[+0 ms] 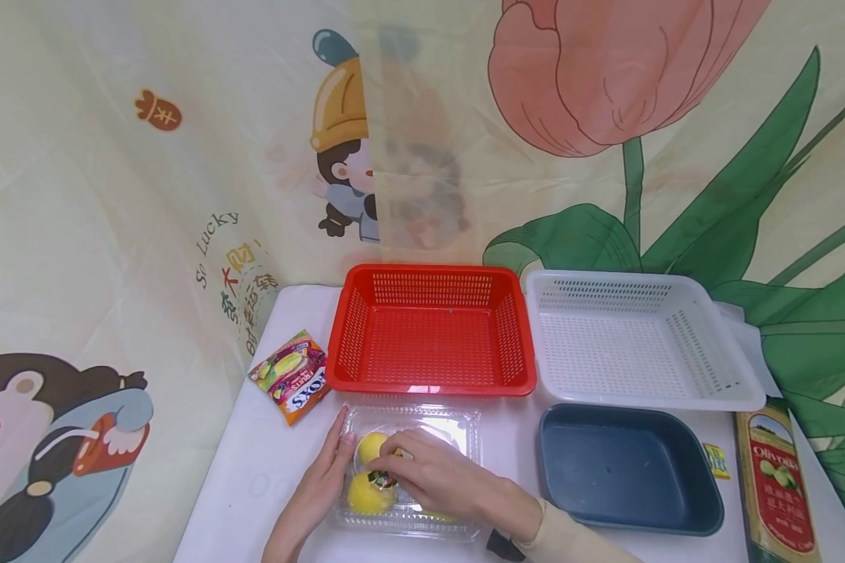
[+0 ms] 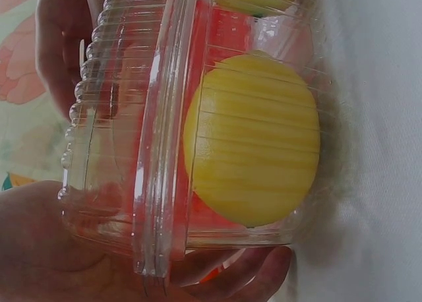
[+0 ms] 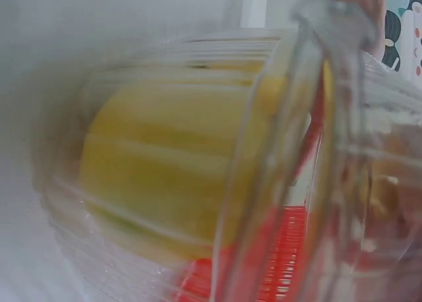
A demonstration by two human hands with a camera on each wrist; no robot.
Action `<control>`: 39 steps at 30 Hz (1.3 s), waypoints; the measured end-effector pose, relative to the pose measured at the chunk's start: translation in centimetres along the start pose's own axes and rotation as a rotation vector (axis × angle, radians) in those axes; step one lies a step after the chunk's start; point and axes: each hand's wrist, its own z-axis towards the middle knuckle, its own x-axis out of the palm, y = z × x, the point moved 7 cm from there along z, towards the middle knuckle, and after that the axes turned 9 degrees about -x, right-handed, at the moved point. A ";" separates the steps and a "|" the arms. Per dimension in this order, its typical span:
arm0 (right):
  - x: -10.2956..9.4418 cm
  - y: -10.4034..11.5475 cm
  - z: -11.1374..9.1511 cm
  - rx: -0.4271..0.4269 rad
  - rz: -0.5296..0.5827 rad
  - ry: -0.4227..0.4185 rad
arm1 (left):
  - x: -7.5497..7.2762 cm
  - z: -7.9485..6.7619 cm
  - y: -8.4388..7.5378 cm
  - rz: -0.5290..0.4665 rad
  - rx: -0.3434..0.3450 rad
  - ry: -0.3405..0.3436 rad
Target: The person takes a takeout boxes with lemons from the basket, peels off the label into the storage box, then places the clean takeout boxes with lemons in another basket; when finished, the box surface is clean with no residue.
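Note:
A clear plastic clamshell box (image 1: 465, 438) with its lid on stands at the front of the table, holding yellow lemons (image 1: 372, 496). My left hand (image 1: 324, 469) grips the box's left side, thumb high and fingers lower along the wall. Over the lid, my right hand (image 1: 436, 473) bends its fingers and pinches at a small dark printed label (image 1: 382, 479). Through the ribbed wall a lemon (image 2: 254, 140) shows large in the left wrist view. Motion blurs a lemon (image 3: 165, 163) in the right wrist view, where the right fingertips cannot be made out.
Behind the box stand a red basket (image 1: 429, 389) and a white basket (image 1: 648, 403). To the right are a dark blue basin (image 1: 627, 469), a small yellow packet (image 1: 716, 461) and an olive oil bottle (image 1: 778, 481). A Fox's candy bag (image 1: 296, 375) lies left. Printed curtains hang behind.

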 end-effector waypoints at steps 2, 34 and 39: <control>-0.1 0.2 0.0 -0.008 0.002 -0.008 | 0.0 0.0 0.0 0.002 0.001 -0.001; -3.2 -1.0 -1.6 0.032 0.151 -0.278 | -0.1 0.0 -0.1 0.022 0.025 -0.029; -5.0 -2.5 -2.6 0.083 0.176 -0.395 | -0.2 -0.1 -0.1 0.025 0.054 -0.038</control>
